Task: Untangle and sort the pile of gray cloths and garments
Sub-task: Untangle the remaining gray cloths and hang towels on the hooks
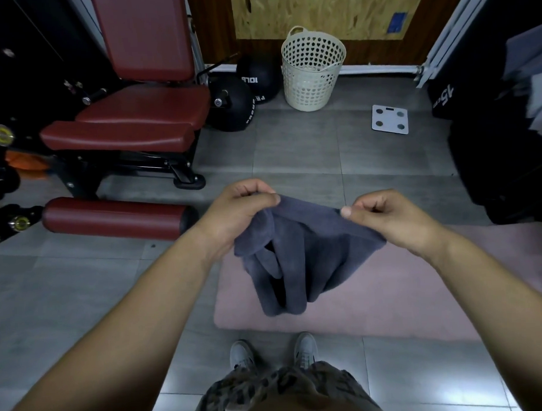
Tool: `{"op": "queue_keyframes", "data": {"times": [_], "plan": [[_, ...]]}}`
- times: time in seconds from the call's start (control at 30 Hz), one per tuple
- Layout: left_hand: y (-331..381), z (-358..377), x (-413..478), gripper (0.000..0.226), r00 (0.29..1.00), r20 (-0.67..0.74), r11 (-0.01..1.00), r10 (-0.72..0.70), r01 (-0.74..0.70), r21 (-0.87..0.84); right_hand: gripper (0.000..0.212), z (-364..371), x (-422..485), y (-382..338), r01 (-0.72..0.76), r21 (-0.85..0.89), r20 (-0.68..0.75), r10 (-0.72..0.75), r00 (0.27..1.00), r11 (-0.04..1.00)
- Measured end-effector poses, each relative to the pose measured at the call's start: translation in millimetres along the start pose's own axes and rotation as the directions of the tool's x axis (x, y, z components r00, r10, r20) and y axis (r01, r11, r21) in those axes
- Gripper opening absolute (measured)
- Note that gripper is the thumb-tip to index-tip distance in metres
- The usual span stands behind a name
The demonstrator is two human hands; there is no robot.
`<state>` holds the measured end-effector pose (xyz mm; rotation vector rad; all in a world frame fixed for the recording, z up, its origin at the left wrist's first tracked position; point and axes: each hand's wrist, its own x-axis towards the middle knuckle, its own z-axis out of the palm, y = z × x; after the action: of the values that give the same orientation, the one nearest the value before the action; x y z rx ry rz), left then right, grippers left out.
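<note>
From the head view, both hands are up in front of the body. The left hand [242,212] pinches the top edge of the gray cloth [299,250] between thumb and curled fingers, and the right hand [393,219] pinches the same edge a little further along, so the hem runs taut between them. The rest of the cloth hangs in bunched folds above the pink mat [420,292] on the floor. The likely trouble is the thin grip: a pull apart could slip the hem from one thumb and drop the cloth in a heap on the mat. The wad gathered under the left palm could also stay twisted (it looks doubled over itself). Counted: two hands, one gray cloth, one mat, one perforated basket [312,68] standing well apart by the wall, one bathroom scale [389,119], and two black medicine balls [229,105]. Blurred gray fabric at the right edge cannot be counted.
</note>
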<state>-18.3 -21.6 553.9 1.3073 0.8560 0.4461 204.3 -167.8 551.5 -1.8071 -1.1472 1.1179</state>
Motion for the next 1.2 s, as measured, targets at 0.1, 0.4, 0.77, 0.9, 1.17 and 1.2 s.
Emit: {"op": "queue_keyframes", "data": {"times": [0.1, 0.4, 0.77, 0.9, 1.17, 1.2], "plan": [[-9.6, -6.9, 1.7, 0.024, 0.99, -0.139, 0.999, -0.021, 0.025, 0.023, 0.031, -3.3, 2.0, 9.1, -0.045, 0.01, 0.005, 0.045, 0.999, 0.999], [-18.5, -27.0, -2.8, 0.025, 0.946, -0.321, 0.99, -0.038, -0.009, -0.143, 0.046, 5.7, 16.9, 4.9, 0.033, -0.247, -0.072, -0.052, 0.996, 0.969], [-22.2, -6.4, -6.0, 0.058, 0.982, 0.129, 0.973, -0.136, 0.108, 0.205, 0.031, 18.8, 13.6, -6.2, 0.062, 0.457, -0.052, -0.043, 0.998, 0.888], [-12.0, 25.1, -6.7, 0.038, 0.961, 0.269, 0.994, -0.07, 0.045, 0.098, 0.041, 23.7, 16.4, -16.8, 0.013, 0.47, 0.1, -0.068, 0.993, 0.883], [-8.9, -2.6, 5.2, 0.029, 0.996, 0.08, 0.984, 0.034, -0.019, -0.174, 0.04, 9.3, 1.9, -9.8, 0.03, -0.019, 0.015, -0.029, 0.999, 0.999], [-9.1, -8.4, 7.3, 0.03, 0.999, 0.029, 0.978, 0.027, -0.021, -0.209, 0.04, 7.5, 0.0, -7.7, 0.028, -0.028, -0.028, -0.029, 0.999, 0.999]]}}
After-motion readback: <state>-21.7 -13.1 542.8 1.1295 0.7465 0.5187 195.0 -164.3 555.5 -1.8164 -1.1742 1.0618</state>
